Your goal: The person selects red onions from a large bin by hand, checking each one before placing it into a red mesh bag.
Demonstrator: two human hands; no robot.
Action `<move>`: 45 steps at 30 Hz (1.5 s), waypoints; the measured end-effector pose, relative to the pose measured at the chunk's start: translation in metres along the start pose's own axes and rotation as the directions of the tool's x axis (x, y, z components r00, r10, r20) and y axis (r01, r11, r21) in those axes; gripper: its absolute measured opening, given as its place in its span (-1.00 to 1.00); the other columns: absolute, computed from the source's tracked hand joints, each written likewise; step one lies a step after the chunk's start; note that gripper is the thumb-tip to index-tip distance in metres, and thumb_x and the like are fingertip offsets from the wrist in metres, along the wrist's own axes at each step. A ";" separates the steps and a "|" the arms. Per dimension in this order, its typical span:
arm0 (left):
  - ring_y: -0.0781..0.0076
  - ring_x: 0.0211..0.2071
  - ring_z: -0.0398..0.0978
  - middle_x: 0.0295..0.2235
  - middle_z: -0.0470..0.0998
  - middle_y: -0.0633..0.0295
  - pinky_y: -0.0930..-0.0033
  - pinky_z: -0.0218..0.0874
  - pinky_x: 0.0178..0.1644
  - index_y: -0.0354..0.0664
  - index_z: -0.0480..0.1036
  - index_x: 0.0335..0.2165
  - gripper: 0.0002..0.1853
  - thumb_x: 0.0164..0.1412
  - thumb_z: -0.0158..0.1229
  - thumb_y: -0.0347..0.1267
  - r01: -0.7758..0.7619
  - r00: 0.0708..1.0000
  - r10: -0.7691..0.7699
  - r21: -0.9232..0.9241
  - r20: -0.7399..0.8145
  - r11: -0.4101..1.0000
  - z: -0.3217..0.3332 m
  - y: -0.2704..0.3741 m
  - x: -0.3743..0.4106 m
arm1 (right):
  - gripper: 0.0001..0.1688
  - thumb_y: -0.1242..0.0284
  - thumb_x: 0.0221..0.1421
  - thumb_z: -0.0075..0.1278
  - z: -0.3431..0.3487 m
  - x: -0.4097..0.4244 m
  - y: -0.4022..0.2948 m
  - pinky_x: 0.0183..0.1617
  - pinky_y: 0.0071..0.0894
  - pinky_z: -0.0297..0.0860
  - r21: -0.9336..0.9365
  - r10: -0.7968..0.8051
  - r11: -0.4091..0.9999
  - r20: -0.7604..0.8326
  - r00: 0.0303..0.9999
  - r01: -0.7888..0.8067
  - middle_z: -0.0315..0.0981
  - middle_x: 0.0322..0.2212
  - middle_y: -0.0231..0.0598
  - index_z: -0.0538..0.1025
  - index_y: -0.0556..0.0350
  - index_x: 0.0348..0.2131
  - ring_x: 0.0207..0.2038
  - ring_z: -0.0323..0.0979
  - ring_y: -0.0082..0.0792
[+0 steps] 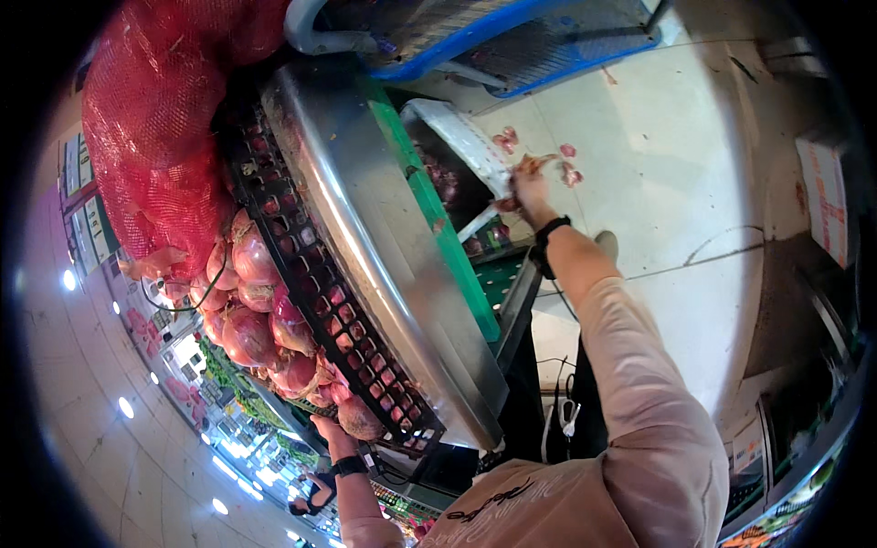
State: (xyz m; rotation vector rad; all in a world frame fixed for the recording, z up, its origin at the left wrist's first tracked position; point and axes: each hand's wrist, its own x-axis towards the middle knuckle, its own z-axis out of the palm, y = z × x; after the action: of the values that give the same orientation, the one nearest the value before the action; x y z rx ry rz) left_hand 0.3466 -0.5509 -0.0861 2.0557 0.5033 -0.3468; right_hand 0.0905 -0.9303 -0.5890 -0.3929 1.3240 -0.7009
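Red onions (250, 335) lie heaped behind a black plastic crate wall (322, 301), with a red mesh sack (157, 144) over their upper end. My left hand (330, 430) is beside the lowest onions; its fingers are partly hidden, so a grip cannot be made out. My right hand (531, 188) is low over a white-edged box (466, 140), holding dry onion skins (533, 164). Inside the box, dark red onions or skins show dimly. More loose skins (505, 139) lie on the floor past my right hand.
A steel counter edge (390, 253) with a green strip (452, 253) runs between my arms. A blue-edged cart (569, 68) stands beyond the box. Cables (569, 411) hang near my legs. A printed carton (822, 198) is at the right, and a person (316, 492) is in the distance.
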 end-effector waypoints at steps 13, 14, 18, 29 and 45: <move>0.10 -0.11 0.45 -0.05 0.42 0.05 0.07 0.34 -0.04 -0.38 0.27 0.04 -0.36 0.36 -0.39 -0.02 -0.058 0.993 0.046 -0.113 -0.105 0.992 0.006 -0.004 -0.018 | -0.07 -0.16 0.10 -0.15 -0.136 -0.149 -0.113 0.22 -0.10 0.06 -0.180 0.321 0.937 0.103 0.941 -0.300 0.08 0.20 -0.13 0.09 -0.03 0.25 0.20 0.08 -0.16; 0.11 -0.11 0.44 -0.06 0.42 0.01 0.08 0.33 -0.03 -0.44 0.29 0.01 -0.34 0.36 -0.39 -0.03 -0.047 0.992 0.030 -0.141 -0.124 0.989 0.004 -0.006 -0.016 | -0.14 -0.14 0.10 -0.12 -0.178 -0.161 -0.119 0.19 -0.09 0.09 -0.207 0.337 0.925 0.066 0.939 -0.317 0.19 0.13 -0.09 0.17 -0.04 0.21 0.13 0.16 -0.18; -0.10 -0.14 0.44 -0.13 0.46 -0.27 -0.04 0.24 -0.04 -0.59 0.32 -0.08 -0.30 0.34 -0.33 -0.03 -0.173 0.941 0.164 -0.003 -0.295 0.985 -0.017 -0.057 0.024 | -0.58 0.01 0.13 -0.05 -0.255 -0.247 -0.188 -0.42 -0.45 0.35 -0.250 0.325 0.904 -0.125 0.937 -0.347 0.47 -0.48 -0.41 0.40 -0.11 -0.20 -0.47 0.44 -0.44; -0.19 0.10 0.15 0.04 0.18 -0.27 -0.16 0.04 0.09 -0.35 0.21 -0.01 -0.42 0.33 -0.31 -0.02 0.158 0.920 -0.018 0.329 -0.392 0.931 0.010 0.003 -0.042 | -0.72 0.40 0.11 -0.01 -0.056 -0.397 -0.353 -0.34 -0.51 0.33 -0.676 -0.196 0.372 0.612 0.766 0.636 0.49 -0.38 -0.27 0.47 0.20 -0.20 -0.40 0.44 -0.46; -0.19 0.10 0.15 0.07 0.17 -0.27 -0.16 0.02 0.11 -0.34 0.22 -0.01 -0.45 0.34 -0.27 -0.05 0.149 0.890 -0.005 0.281 -0.456 0.948 0.002 0.004 -0.042 | -0.80 0.55 0.00 0.11 0.352 -0.394 -0.393 -0.62 -0.64 0.23 -0.373 -0.383 0.644 0.599 0.703 0.668 0.50 -0.55 -0.28 0.46 0.19 -0.30 -0.61 0.41 -0.56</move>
State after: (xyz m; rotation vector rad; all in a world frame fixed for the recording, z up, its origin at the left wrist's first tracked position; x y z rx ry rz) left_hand 0.3114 -0.5632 -0.0656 2.4395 0.8605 0.0187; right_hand 0.3031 -1.0019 0.0304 -1.4310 0.8986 -0.6251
